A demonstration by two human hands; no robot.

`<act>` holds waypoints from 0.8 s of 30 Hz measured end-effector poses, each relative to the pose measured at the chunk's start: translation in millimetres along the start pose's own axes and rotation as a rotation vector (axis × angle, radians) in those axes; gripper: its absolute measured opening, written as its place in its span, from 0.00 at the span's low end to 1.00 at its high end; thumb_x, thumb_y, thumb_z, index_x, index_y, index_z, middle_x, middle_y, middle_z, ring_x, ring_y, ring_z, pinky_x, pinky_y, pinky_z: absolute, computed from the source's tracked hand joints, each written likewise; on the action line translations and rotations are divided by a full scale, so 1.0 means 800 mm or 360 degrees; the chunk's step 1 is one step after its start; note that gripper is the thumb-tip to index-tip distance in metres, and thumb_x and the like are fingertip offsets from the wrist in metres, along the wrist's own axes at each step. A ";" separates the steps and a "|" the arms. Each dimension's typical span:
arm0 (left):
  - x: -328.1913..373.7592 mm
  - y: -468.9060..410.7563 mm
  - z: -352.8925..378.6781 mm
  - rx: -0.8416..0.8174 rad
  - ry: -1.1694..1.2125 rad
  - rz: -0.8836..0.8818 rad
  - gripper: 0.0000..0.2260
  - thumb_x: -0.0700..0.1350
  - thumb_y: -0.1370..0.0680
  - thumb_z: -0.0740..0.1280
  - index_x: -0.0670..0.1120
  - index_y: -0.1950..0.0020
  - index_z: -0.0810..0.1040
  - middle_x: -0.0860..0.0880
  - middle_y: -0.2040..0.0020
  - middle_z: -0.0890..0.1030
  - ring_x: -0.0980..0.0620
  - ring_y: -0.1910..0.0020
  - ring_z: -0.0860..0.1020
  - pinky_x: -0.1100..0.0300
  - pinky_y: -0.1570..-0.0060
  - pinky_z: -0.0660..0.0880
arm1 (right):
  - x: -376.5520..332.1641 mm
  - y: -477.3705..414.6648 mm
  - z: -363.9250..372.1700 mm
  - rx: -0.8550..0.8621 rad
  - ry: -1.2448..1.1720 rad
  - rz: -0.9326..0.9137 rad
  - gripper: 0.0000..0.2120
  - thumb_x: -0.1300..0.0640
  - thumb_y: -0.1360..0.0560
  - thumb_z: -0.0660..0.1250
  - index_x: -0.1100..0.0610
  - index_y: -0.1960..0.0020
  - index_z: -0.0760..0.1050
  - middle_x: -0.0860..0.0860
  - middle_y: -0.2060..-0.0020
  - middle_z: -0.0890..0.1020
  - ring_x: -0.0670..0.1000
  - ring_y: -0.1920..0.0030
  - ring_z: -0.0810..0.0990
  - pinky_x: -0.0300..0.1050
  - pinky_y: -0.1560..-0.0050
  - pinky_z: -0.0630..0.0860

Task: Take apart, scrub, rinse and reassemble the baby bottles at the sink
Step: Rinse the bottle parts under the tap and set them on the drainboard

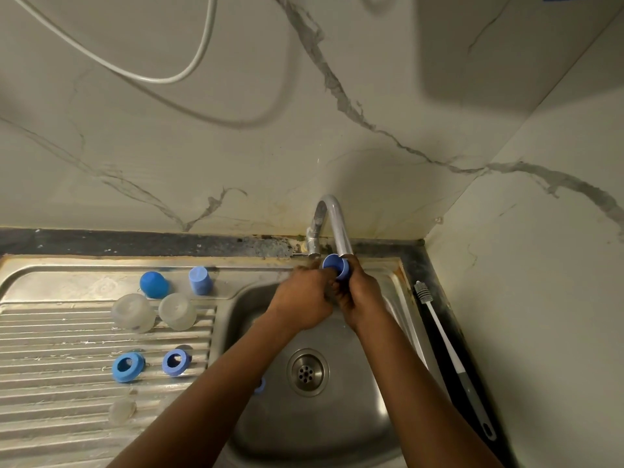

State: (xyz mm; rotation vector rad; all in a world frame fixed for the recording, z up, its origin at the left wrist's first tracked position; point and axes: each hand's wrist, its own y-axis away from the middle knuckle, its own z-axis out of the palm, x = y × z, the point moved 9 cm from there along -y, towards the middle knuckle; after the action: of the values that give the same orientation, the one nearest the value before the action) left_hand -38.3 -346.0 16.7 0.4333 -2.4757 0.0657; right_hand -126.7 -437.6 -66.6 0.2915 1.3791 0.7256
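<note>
Steel sink (337, 430): blue cap (335, 267) under the tap (334, 217), in the grip of left hand (304, 298) and right hand (364, 293).

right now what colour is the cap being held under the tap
Blue: the cap shows clearest in the head view.

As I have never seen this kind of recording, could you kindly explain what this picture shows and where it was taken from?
There is no machine here. A person wears one camera on the head, and it looks down at their own two hands over a steel sink. The left hand and right hand together hold a blue cap just under the tap spout. On the ribbed drainboard to the left stand two clear bottles, two blue rings and two more blue caps. A bottle brush lies right of the sink.
</note>
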 end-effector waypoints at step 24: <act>-0.012 0.004 0.020 -0.0040 0.0628 0.0027 0.21 0.42 0.16 0.68 0.49 0.22 0.73 0.44 0.16 0.64 0.44 0.14 0.45 0.42 0.16 0.42 | -0.006 0.017 -0.005 -0.0351 -0.0031 -0.0267 0.15 0.50 0.16 0.67 0.58 0.36 0.82 0.59 0.44 0.87 0.54 0.51 0.84 0.42 0.55 0.80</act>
State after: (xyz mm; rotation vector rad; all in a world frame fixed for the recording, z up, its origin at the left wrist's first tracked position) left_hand -41.3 -342.7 -1.6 0.3505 -2.0894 0.1151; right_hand -134.7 -431.1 -55.6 0.0081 1.2752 0.7252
